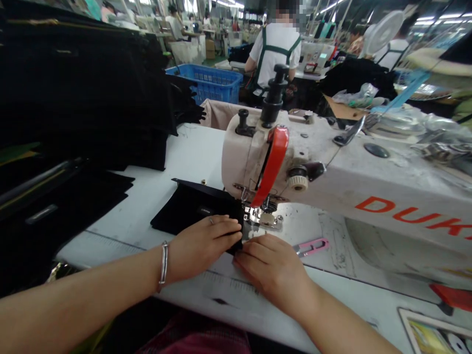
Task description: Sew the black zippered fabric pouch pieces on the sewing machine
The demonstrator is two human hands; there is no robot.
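Observation:
A black fabric piece (184, 204) with a small label lies on the white sewing table, its right edge at the presser foot (254, 214) of the sewing machine (313, 152). My left hand (206, 241) rests on this piece with its fingers stretched flat, pointing toward the foot. Close by, my right hand (275, 268) has its fingers curled together at the piece's near right corner, pinching it; the thumb is hidden. Pink thread snips (312, 247) lie on the machine bed just right of that hand.
Tall stacks of black fabric pieces (81, 93) fill the left of the table. Behind the machine are a blue plastic basket (206, 81) and a person in a white shirt (276, 54). A printed ruler scale (110, 241) runs along the table's front.

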